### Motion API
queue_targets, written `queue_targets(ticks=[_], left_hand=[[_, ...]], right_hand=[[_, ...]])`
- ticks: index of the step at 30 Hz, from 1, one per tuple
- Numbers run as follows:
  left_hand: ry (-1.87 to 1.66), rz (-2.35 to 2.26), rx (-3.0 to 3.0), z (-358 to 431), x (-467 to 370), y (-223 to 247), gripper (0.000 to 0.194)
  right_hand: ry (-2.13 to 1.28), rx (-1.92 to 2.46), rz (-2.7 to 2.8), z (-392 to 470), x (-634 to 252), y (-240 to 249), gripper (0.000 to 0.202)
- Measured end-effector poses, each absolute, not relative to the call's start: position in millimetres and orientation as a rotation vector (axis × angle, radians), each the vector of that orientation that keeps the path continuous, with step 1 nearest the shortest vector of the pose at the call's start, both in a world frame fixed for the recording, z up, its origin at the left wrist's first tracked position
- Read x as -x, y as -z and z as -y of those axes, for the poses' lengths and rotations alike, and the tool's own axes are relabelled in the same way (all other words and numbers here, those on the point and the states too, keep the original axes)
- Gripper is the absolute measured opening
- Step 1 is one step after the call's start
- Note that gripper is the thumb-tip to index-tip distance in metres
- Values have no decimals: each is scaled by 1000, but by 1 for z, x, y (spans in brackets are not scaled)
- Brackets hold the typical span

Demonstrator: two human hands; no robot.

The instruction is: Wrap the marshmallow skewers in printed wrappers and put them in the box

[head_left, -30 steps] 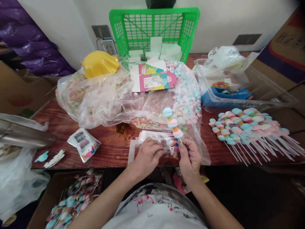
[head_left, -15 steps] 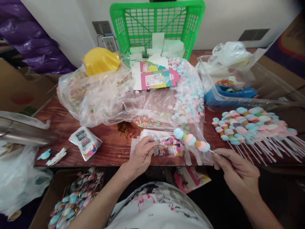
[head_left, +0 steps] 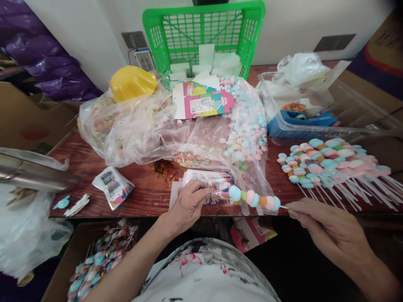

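My right hand (head_left: 324,226) pinches the white stick of a candy skewer (head_left: 254,199), held nearly level above the table's front edge. Blue, pink, green and orange pieces are threaded on it. The skewer's blue tip is at the right end of a clear printed bag, and whether it is inside is hard to tell. My left hand (head_left: 192,203) pinches the left part of that bag, over a stack of printed bags (head_left: 201,176). More finished skewers (head_left: 330,161) lie in a pile at the right, sticks toward me.
Clear sacks of candy (head_left: 135,134) fill the middle, with printed cards (head_left: 204,102) on top. Behind stands a green basket (head_left: 204,35). A clear bin (head_left: 283,126) is at back right, a steel flask (head_left: 37,172) at left, a box of wrapped skewers (head_left: 97,264) below.
My right hand has moved right and slightly down. The skewer has turned to lie more level, its tip lower and at the bag. My left hand has barely moved.
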State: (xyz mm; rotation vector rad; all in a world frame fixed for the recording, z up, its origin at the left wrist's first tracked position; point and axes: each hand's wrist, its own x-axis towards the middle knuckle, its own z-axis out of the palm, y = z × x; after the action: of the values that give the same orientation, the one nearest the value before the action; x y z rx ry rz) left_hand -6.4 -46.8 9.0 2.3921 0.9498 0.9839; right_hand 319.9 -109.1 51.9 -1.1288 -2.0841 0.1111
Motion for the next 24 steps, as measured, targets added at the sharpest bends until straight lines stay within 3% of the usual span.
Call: queue_targets(ticks=[8, 15, 24], left_hand=[[-891, -928, -2479, 49, 4, -12, 26], [-849, -831, -2536, 48, 8, -14, 27], [-806, -811, -2499, 53, 9, -16, 24]], right_hand=[[300, 1013, 2359, 114, -327, -60, 33], [44, 941, 2358, 94, -334, -80, 25], [88, 946, 2367, 97, -322, -76, 26]])
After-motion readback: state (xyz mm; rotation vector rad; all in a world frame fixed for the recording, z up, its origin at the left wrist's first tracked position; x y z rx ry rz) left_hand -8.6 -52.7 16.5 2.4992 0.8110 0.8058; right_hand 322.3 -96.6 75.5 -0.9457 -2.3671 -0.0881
